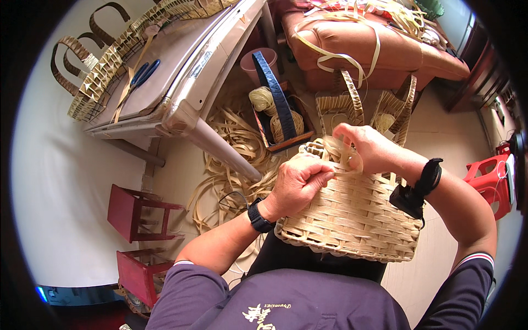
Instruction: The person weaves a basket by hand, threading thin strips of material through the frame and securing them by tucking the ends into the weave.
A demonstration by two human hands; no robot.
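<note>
A pale woven basket [357,220] rests tilted across my lap, its wall made of flat interlaced strips. At the near-left part of its rim, my left hand [300,184] is closed, thumb and fingers pinching the edge. My right hand [366,147] is bent over the rim just to the right, fingers closed on a thin pale strip [355,162] that loops down to the weave. The strip's far end is hidden behind my fingers. Both wrists wear black bands.
A table [181,82] at left bears blue-handled scissors [144,74] and woven baskets [102,74]. Loose strips [236,143] cover the floor beside a blue-handled basket [280,110]. An orange sofa [352,49] stands behind; red stools [492,179] are at the sides.
</note>
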